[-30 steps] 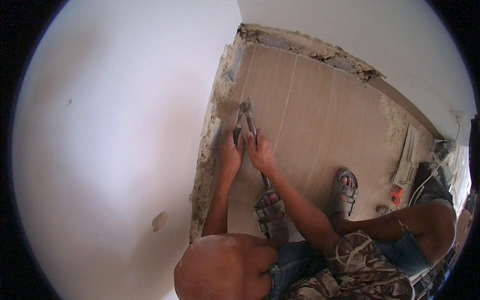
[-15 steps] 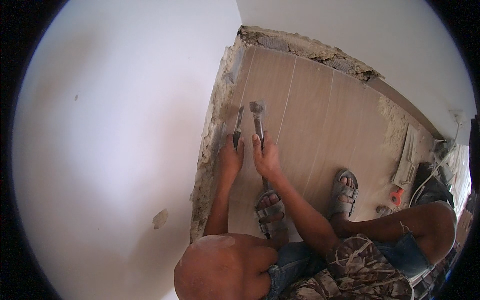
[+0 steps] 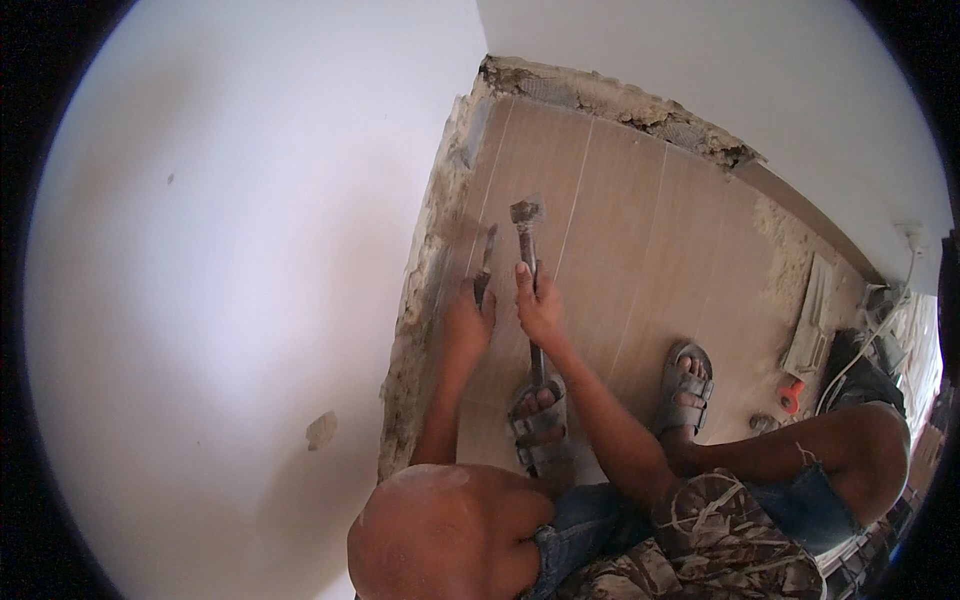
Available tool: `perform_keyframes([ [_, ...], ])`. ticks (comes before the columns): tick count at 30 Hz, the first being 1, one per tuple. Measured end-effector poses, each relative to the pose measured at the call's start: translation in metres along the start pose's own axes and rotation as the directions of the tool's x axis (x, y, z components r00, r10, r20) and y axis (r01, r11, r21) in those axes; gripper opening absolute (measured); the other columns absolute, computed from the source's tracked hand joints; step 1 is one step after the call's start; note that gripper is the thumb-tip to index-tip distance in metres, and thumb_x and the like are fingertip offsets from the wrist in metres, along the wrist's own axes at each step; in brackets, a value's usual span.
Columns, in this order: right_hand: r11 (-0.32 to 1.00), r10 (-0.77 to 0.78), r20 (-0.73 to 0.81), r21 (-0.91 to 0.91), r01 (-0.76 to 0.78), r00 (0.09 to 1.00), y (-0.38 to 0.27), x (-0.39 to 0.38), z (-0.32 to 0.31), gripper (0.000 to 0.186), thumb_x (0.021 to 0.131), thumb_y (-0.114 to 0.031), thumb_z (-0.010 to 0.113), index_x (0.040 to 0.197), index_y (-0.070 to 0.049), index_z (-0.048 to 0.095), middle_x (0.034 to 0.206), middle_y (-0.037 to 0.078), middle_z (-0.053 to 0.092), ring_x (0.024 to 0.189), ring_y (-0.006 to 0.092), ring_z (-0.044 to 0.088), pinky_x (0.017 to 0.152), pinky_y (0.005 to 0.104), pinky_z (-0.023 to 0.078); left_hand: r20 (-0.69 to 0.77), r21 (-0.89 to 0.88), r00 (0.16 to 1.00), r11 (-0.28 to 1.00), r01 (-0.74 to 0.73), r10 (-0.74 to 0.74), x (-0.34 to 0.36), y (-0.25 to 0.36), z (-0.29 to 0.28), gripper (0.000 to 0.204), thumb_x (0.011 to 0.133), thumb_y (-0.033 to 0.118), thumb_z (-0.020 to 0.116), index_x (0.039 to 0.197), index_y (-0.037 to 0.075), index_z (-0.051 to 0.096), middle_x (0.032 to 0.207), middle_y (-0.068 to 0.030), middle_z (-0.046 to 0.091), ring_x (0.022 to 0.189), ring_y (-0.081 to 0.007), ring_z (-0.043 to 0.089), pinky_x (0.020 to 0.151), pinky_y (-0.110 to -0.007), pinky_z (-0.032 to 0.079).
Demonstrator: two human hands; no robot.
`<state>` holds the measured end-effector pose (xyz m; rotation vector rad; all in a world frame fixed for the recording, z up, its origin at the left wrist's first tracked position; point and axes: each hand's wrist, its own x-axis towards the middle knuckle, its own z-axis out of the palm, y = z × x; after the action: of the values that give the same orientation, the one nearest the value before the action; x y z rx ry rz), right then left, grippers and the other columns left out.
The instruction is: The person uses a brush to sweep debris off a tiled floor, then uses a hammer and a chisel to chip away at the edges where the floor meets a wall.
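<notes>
My left hand (image 3: 468, 318) grips a narrow metal blade tool with a dark handle (image 3: 482, 286), held beside the broken strip (image 3: 422, 300) along the left wall's base. Just to its right, my right hand (image 3: 542, 312) is closed round a long dark metal bar (image 3: 528, 242), topped by a squarish, dust-coated head (image 3: 526, 211). The two tools are apart, their upper ends over the wood-look tiled floor (image 3: 612, 230). The bar's lower end reaches down toward my left sandal (image 3: 538, 420).
Crumbled plaster (image 3: 630, 105) edges the far wall. At the right lie a pale metal plate or trowel (image 3: 808, 315), a red-orange object (image 3: 791, 397), a white cable (image 3: 873, 338) and dark items (image 3: 845, 355). My right sandal (image 3: 687, 390) rests on the tiles.
The two tool heads, together one second ago, have moved apart. The bar and my right hand have shifted rightward; my left hand and its blade have drawn back slightly toward me.
</notes>
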<state>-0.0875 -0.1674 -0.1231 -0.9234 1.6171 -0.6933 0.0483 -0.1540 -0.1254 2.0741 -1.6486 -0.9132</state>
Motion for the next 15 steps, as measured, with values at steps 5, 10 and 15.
perform_keyframes([
  [5,0.999,-0.028,-0.033,0.037,0.029,0.999,0.017,0.005,-0.004,0.059,0.101,-0.051,0.04,0.108,0.006,0.054,0.076,0.022,0.06,0.075,0.0348,0.063,0.07,0.0454,0.048,-0.119,-0.002,0.991,0.998,-0.065,0.064,-0.006,0.008,0.004,0.04,0.098,0.031,0.052,0.118,-0.004,0.053,0.086,-0.0314,0.064,0.081,-0.0484,0.063,0.068,-0.053,0.049],
  [10,0.945,0.113,-0.003,0.308,-0.106,0.994,0.009,-0.005,-0.003,0.05,0.1,-0.054,0.041,0.096,-0.004,0.049,0.065,0.004,0.05,0.056,0.0138,0.052,0.05,0.0313,0.043,-0.143,0.163,0.983,0.982,-0.092,0.116,0.018,0.005,0.011,0.04,0.098,0.03,0.05,0.117,-0.006,0.053,0.085,-0.0312,0.064,0.08,-0.0471,0.064,0.069,-0.053,0.049],
  [15,0.948,-0.023,-0.106,0.314,0.055,0.994,0.027,-0.001,0.026,0.052,0.1,-0.055,0.041,0.101,-0.004,0.049,0.067,0.001,0.05,0.054,0.0095,0.051,0.046,0.0277,0.043,-0.161,0.256,0.983,0.965,-0.049,0.093,0.02,0.003,0.018,0.039,0.098,0.03,0.051,0.114,-0.005,0.053,0.08,-0.0291,0.065,0.076,-0.0461,0.065,0.067,-0.052,0.05],
])
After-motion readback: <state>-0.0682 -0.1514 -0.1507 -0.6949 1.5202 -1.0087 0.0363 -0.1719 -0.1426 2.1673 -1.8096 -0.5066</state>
